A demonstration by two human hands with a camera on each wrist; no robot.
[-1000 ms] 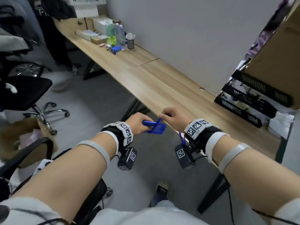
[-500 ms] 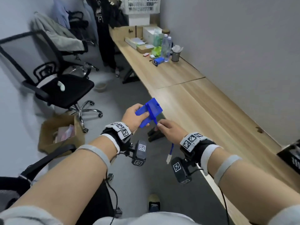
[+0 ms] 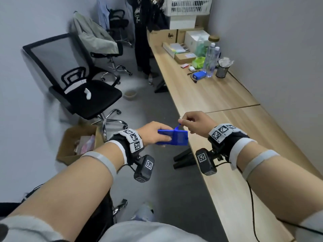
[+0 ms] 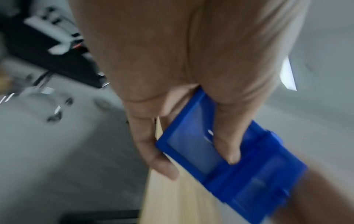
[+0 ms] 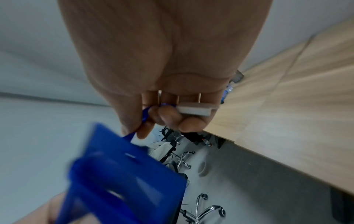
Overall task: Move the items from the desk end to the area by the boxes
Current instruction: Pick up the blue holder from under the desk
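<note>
A blue plastic card holder hangs in the air beside the front edge of the wooden desk. My left hand grips its left end, thumb on the flat face. My right hand pinches the blue strap fixed to the top of the card holder. The curled fingers of the same hand also hold a small white piece. Cardboard boxes and a white box stand at the desk's far end.
Near the boxes stand water bottles, a mesh cup, a blue pack with a cable, a green bag and flat packages. Office chairs and an open carton occupy the floor on the left.
The head view has swung left along the desk toward the boxes. The card holder has gone from tilted up to lying nearly flat. The strap end no longer dangles below my right hand.
</note>
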